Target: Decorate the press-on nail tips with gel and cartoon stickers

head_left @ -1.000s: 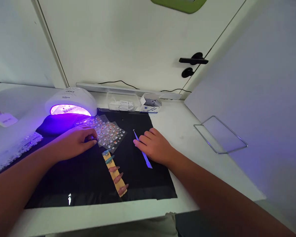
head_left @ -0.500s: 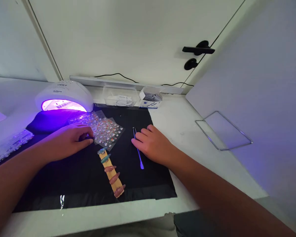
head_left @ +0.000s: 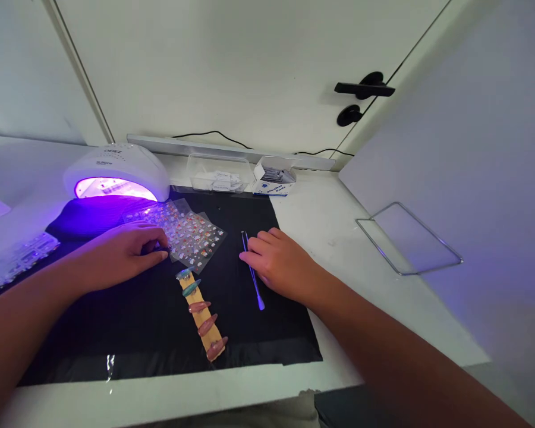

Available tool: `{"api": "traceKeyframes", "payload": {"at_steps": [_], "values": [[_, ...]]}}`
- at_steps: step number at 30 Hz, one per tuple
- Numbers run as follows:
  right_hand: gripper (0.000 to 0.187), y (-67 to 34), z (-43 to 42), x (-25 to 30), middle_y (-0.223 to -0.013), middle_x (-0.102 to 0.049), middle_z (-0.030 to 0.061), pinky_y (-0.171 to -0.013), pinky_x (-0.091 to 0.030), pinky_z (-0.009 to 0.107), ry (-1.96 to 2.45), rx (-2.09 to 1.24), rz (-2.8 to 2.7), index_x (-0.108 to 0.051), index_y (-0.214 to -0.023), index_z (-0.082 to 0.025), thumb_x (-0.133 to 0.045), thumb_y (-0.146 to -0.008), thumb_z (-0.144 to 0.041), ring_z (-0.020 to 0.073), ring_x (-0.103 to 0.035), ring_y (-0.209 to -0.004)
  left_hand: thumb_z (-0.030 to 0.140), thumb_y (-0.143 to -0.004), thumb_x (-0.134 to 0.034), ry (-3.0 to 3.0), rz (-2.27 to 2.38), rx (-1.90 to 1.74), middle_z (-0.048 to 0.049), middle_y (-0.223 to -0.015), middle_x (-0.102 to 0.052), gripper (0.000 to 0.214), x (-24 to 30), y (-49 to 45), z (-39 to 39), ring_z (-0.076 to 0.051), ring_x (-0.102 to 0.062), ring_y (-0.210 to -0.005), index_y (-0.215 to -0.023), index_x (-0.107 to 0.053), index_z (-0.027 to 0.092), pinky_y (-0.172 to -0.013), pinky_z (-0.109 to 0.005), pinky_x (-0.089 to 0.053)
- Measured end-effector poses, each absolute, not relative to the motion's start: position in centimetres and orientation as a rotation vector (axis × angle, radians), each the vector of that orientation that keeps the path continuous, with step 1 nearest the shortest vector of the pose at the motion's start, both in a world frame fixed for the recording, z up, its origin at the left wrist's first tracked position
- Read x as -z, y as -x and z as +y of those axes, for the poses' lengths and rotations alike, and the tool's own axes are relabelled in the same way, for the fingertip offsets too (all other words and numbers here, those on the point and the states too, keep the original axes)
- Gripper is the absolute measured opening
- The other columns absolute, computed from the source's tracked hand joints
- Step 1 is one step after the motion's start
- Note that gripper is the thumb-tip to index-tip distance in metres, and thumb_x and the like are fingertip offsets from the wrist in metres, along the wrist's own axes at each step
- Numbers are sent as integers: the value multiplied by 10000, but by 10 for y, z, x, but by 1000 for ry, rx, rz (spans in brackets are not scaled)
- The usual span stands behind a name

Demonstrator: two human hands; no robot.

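My left hand (head_left: 136, 246) rests on the black mat (head_left: 129, 333), at the near left edge of overlapping nail sticker sheets (head_left: 200, 235). A gap shows between its thumb and curled fingers. My right hand (head_left: 279, 258) is closed on slim tweezers (head_left: 253, 279), thumb and fingers lying across their middle. The tweezers' tips point away from me, and their wide end lights up violet-blue. Between the hands lies a tan strip (head_left: 200, 294) carrying several false nails, the far ones teal and the near ones pinkish (head_left: 207, 324).
A white nail lamp (head_left: 116, 166) glows purple at the back left. Behind the mat stand a clear plastic tray (head_left: 196, 178) and an alcohol pads box (head_left: 274, 187). A metal wire frame (head_left: 408, 273) is at the right. Clear packets (head_left: 22, 261) lie at the left.
The view has shifted slightly. My right hand and the tweezers have moved very little, with the tweezers' wide end slightly nearer me and to the right. My left hand stays in place.
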State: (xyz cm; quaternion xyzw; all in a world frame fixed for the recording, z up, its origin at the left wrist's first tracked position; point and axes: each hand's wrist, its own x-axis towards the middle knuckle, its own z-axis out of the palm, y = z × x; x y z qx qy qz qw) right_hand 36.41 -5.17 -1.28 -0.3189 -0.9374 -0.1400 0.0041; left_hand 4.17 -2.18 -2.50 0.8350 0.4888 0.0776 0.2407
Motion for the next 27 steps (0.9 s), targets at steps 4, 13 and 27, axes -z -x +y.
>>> {"api": "traceKeyframes", "payload": {"at_steps": [4, 13, 27], "values": [[141, -365, -52, 11, -843, -664, 74, -694, -231, 351, 1024, 363, -2966, -721, -911, -171, -591, -902, -118, 220, -478, -802, 536, -854, -482, -2276, 1330, -221, -33, -766, -668, 376, 25, -42, -22, -228, -596, -707, -911, -688, 226, -670, -352, -420], [175, -367, -51, 11, -881, -667, 77, -706, -291, 342, 1013, 231, -2981, -722, -954, -164, -598, -862, -80, 217, -489, -823, 518, -844, -477, -2259, 1330, -210, -33, -782, -678, 375, 25, -42, -21, -223, -606, -716, -932, -695, 226, -673, -346, -428], [247, -393, -49, -4, -783, -641, 50, -676, -452, 302, 1029, -180, -2580, -697, -1044, -139, -516, -889, -75, 167, -557, -719, 471, -837, -487, -2257, 1316, -263, -39, -790, -691, 333, 25, -40, -21, -231, -602, -716, -914, -697, 224, -660, -344, -434]]}}
